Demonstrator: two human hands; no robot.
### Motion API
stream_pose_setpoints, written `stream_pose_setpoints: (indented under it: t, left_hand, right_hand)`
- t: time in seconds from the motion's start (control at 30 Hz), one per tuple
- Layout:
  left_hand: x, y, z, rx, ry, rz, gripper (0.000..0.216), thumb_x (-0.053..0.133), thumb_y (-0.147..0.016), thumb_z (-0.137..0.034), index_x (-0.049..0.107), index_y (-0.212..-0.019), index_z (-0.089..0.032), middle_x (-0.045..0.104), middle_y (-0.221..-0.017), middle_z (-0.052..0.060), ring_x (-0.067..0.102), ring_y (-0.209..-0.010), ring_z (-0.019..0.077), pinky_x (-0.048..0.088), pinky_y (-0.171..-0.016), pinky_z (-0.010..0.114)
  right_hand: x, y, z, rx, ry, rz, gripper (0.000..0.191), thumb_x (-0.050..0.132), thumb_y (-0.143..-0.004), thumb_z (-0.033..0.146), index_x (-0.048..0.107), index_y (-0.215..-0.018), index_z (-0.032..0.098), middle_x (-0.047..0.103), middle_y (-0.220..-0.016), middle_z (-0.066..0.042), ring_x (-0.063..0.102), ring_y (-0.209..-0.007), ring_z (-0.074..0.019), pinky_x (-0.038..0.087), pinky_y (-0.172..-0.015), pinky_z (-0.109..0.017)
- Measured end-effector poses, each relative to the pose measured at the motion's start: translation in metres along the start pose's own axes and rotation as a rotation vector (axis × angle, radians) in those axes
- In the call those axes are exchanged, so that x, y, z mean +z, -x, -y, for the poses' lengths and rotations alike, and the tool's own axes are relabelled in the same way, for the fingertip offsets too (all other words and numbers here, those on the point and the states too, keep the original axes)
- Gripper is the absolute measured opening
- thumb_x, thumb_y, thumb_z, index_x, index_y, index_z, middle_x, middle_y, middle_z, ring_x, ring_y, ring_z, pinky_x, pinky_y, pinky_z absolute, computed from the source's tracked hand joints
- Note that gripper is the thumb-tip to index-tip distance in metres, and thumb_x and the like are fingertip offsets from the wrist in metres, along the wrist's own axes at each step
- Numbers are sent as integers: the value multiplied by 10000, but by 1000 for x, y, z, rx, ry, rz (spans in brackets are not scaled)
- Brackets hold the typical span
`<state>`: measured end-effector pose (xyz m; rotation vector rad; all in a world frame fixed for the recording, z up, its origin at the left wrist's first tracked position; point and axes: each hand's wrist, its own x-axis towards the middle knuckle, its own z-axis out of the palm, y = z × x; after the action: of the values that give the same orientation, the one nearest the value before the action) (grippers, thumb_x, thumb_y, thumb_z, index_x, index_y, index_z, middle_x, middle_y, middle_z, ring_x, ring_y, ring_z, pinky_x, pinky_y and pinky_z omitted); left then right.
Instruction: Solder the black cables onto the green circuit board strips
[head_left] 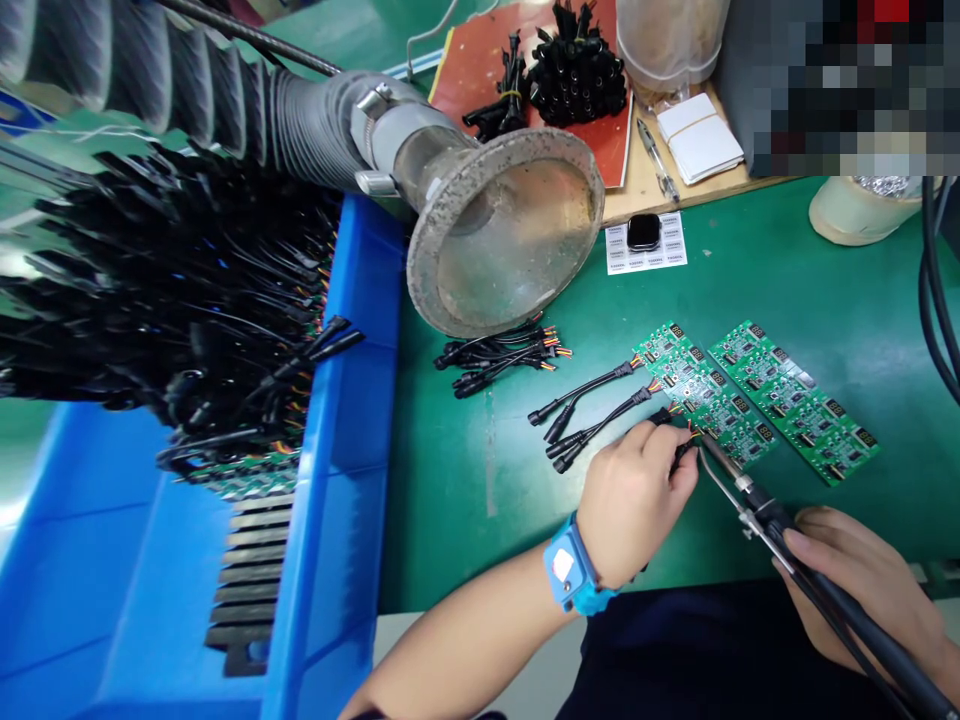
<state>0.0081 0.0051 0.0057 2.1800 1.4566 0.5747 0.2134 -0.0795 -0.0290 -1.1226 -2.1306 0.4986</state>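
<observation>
Our left hand (637, 495) pinches black cable lead (684, 452), fingers drawn narrow; our right hand (855, 570) wraps soldering iron (784, 520) by handle. Wired circuit-board panel (694, 385) lies right of fume hood (510, 240), on our side; lead at panel's edge, exact contact hidden by fingers. We judge panel light, stiff, fragile: take by long edges, off components. Lead likely light, bendy, slightly slick: pinch black sheath behind coloured wires, clear of hot tip; tugging could tear joints.
</observation>
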Motion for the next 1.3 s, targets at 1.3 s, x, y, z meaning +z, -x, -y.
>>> stream_pose_setpoints:
  t: [1.3]
  left_hand:
    - [-7,-1,7,4,59,116,194,531,-859,-187,652,-1007,-153,604,-825,51,614,-714,158,545,-659,285]
  right_hand:
    - [-1,-13,4,-14,-17,-58,509,493,-762,4,425,-1247,142,603,-761,-30,570,-696,-140,520,-625,-278]
